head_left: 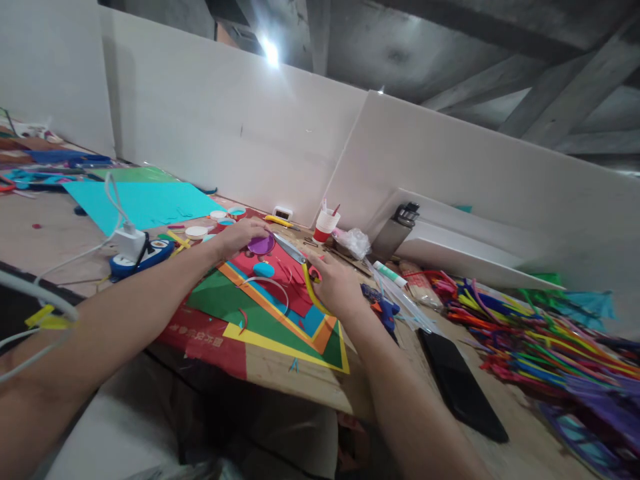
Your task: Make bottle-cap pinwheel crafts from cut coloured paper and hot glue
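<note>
Left hand [243, 235] pinches the purple disc [261, 244] over the red sheet [296, 285], and right hand [336, 283] grips the yellow-handled scissors [303, 261], blades aimed its way! Whether they touch the disc, I can't quite tell. Here's the danger: the tips are close to the left hand, so a slip could nick it, and a loose pinch could let the disc twist, spoiling its edge.

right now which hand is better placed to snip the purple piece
Probably the right hand: it holds the scissors, with the blades pointing toward the purple piece, while the left hand holds that piece.
</note>
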Demonstrator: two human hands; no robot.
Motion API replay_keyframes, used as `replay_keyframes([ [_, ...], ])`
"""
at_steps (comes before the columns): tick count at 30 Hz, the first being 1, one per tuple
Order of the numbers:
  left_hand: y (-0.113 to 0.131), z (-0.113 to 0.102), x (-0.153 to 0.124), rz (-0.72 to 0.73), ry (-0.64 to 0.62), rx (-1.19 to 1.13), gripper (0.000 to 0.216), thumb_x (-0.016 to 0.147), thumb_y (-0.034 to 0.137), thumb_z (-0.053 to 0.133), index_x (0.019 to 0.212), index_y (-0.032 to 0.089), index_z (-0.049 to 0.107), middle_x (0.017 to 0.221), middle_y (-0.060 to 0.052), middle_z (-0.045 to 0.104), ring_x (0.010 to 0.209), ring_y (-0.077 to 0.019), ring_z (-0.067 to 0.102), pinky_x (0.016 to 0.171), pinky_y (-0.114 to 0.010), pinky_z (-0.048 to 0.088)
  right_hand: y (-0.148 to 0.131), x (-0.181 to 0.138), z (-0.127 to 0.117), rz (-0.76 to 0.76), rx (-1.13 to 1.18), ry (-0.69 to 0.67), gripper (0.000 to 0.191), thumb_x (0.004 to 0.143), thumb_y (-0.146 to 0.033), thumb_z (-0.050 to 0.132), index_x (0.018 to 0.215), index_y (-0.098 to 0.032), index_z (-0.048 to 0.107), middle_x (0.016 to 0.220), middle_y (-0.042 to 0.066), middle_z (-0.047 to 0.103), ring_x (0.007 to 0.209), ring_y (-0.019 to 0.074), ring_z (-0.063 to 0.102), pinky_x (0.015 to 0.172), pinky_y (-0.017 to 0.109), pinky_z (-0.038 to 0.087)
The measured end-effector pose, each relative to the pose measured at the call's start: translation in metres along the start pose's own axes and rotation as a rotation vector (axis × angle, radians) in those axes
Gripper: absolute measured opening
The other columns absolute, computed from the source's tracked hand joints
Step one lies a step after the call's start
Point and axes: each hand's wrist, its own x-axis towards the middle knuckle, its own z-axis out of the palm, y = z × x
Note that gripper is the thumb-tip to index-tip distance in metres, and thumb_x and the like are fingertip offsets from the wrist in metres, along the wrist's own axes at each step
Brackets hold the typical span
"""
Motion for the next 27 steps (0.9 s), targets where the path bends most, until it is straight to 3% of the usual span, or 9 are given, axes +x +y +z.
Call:
replay_keyframes([
  [12, 0.003, 0.001, 0.0, -0.04, 0.021, 0.025, 0.013, 0.075, 0.024, 0.054, 0.084, 0.014, 0.054, 0.061, -0.007, 0.066, 0.045, -0.0175, 0.062, 0.03, -0.018, 0.026, -0.006, -0.001, -0.001, 0.024, -0.005, 0.003, 0.037, 0.083, -0.025, 0.049, 0.119, -0.028, 0.059, 0.1, 0.006, 0.067, 0.076, 0.0216, 0.063, 0.063, 0.028, 0.04],
  [16, 0.0, 0.001, 0.001, -0.021, 0.02, 0.023, 0.017, 0.078, 0.028, 0.056, 0.084, 0.013, 0.056, 0.064, -0.008, 0.066, 0.044, -0.0157, 0.061, 0.031, -0.017, 0.026, -0.005, -0.001, 0.008, 0.041, 0.18, 0.031, 0.035, 0.084, -0.024, 0.049, 0.116, -0.028, 0.062, 0.097, 0.005, 0.069, 0.084, 0.0217, 0.064, 0.07, 0.028, 0.043],
  [20, -0.002, 0.001, 0.001, 0.026, 0.022, 0.052, 0.027, 0.08, 0.03, 0.058, 0.1, 0.011, 0.061, 0.065, -0.006, 0.065, 0.046, -0.0132, 0.06, 0.034, -0.017, 0.029, -0.002, 0.0, 0.017, 0.053, 0.4, 0.061, 0.034, 0.086, -0.026, 0.047, 0.117, -0.027, 0.061, 0.102, 0.005, 0.068, 0.093, 0.0207, 0.063, 0.078, 0.028, 0.045],
  [23, -0.001, 0.001, 0.0, 0.063, 0.066, 0.063, 0.034, 0.08, 0.028, 0.057, 0.108, 0.01, 0.063, 0.063, -0.004, 0.064, 0.046, -0.0124, 0.059, 0.036, -0.018, 0.031, -0.001, 0.0, 0.018, 0.063, 0.449, 0.063, 0.037, 0.083, -0.025, 0.05, 0.119, -0.027, 0.06, 0.105, 0.006, 0.066, 0.096, 0.0214, 0.062, 0.081, 0.029, 0.046],
  [27, 0.002, 0.002, -0.002, 0.128, 0.148, 0.137, 0.032, 0.079, 0.028, 0.057, 0.104, 0.01, 0.066, 0.062, -0.004, 0.064, 0.045, -0.0106, 0.057, 0.038, -0.018, 0.032, -0.002, -0.001, 0.013, 0.098, 0.408, 0.072, 0.039, 0.081, -0.024, 0.05, 0.119, -0.029, 0.059, 0.109, 0.006, 0.064, 0.1, 0.0224, 0.061, 0.084, 0.03, 0.045],
])
